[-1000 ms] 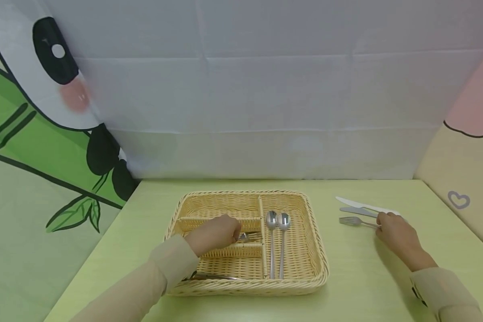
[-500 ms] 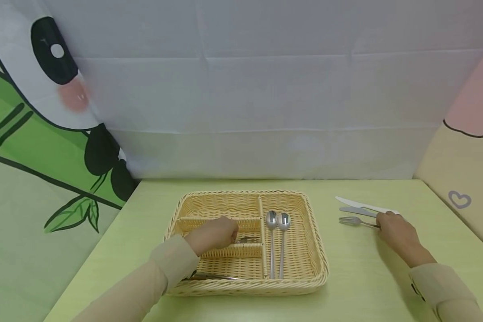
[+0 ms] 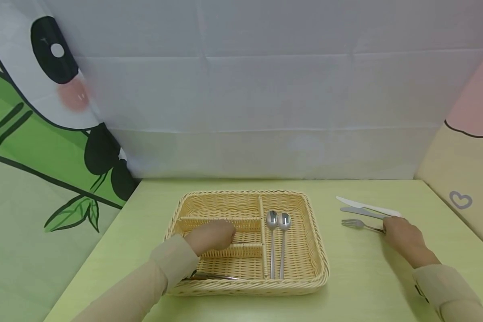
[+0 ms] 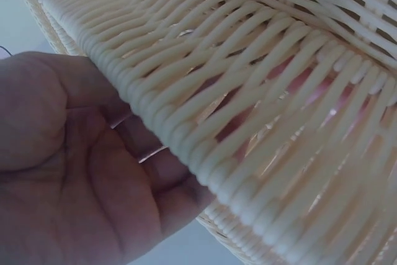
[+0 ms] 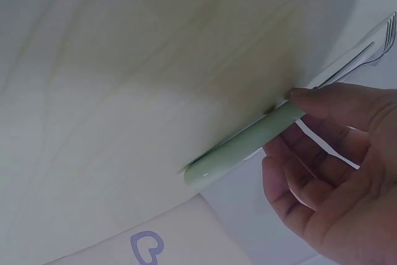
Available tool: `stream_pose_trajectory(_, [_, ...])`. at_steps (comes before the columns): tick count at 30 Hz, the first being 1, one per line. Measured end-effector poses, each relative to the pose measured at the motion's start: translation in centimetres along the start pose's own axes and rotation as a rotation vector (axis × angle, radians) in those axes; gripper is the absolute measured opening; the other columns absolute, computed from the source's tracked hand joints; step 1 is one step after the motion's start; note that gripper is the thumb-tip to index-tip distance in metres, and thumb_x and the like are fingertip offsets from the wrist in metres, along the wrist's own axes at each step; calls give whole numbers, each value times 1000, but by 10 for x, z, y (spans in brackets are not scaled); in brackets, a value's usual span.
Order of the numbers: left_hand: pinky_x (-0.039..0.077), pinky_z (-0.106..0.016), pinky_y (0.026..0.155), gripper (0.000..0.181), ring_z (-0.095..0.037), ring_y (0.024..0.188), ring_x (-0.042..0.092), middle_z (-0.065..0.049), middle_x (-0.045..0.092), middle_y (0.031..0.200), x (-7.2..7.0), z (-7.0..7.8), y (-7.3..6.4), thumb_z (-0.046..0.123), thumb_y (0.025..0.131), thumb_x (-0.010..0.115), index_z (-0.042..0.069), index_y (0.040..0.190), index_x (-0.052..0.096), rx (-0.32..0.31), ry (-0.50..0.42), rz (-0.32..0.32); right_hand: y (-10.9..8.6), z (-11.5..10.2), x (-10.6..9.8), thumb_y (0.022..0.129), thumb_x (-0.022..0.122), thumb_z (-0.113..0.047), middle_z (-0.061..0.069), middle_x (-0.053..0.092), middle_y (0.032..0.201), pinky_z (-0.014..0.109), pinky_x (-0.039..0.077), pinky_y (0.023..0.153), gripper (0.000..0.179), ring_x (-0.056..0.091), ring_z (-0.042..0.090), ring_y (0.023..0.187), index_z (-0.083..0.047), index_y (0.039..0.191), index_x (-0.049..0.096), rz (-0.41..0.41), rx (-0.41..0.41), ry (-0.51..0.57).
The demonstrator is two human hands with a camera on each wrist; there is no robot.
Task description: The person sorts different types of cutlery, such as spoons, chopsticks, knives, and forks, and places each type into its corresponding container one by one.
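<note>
My left hand [image 3: 215, 235] reaches into the middle left compartment of the wicker basket [image 3: 322, 268], its fingers curled around a fork [image 3: 241, 243]. Only a sliver of that fork shows beside the hand; the near divider [image 4: 205, 122] hides the fingertips in the left wrist view. To the right, my right hand [image 3: 404, 237] pinches the end of another fork [image 3: 358, 223] low over the table. In the right wrist view, the right thumb and fingers meet at a pale green handle [image 5: 245, 144], with fork tines [image 5: 389, 32] beyond. A grey-bladed knife [image 3: 362, 212] and a white-handled knife [image 3: 368, 207] lie beside the hand.
Two spoons [image 3: 277, 241] lie in the basket's long right compartment. Metal cutlery [image 3: 217, 276] lies along the near left compartment. A white cloth backdrop [image 3: 241, 98] stands behind the pale green table [image 3: 358, 277].
My left hand has sunk slightly and shifted left, and the fork tines beside it have nearly gone from sight. My right hand and its fork have slid slightly right.
</note>
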State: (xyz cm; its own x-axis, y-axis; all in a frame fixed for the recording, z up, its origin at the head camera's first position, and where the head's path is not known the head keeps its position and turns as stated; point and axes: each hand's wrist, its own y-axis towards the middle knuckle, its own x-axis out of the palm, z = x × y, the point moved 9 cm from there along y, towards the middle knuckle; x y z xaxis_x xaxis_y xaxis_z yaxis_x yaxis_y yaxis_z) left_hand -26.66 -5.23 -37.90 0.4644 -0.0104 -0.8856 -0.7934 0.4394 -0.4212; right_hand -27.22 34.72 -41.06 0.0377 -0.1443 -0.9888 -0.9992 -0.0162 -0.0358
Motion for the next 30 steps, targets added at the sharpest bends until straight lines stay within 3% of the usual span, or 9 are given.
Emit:
stream_pose_trajectory(5, [27, -26, 52, 34, -11, 53, 25, 0, 31, 57, 0, 2, -2, 1, 94, 42, 12, 62, 43, 11, -14, 7, -2, 4, -2, 82, 44, 6, 14, 56, 72, 43, 41, 51, 16, 52, 24, 64, -4, 71, 51, -16, 10, -18])
stream_pose_trajectory(12, [39, -29, 58, 16, -12, 59, 46, -4, 56, 72, -3, 4, -3, 6, 93, 49, 6, 80, 58, 24, -3, 43, -3, 7, -2, 82, 46, 5, 16, 58, 75, 40, 41, 50, 14, 53, 24, 65, -3, 75, 54, -1, 8, -25])
stream_pose_trajectory(18, [44, -30, 61, 14, -16, 69, 57, -7, 62, 84, -5, 3, -2, 6, 93, 49, 4, 94, 62, 6, 31, 55, -5, 8, -1, 82, 46, 4, 18, 60, 77, 37, 40, 47, 14, 51, 23, 63, -2, 79, 58, -1, 23, -6])
stream_pose_trajectory(30, [36, -28, 54, 17, -11, 58, 43, -2, 55, 71, -7, 6, -3, 2, 93, 47, 6, 86, 61, 43, 39, 95, -10, 3, -3, 84, 43, 3, 14, 53, 67, 37, 35, 44, 18, 45, 24, 57, -7, 70, 50, 41, 29, 7])
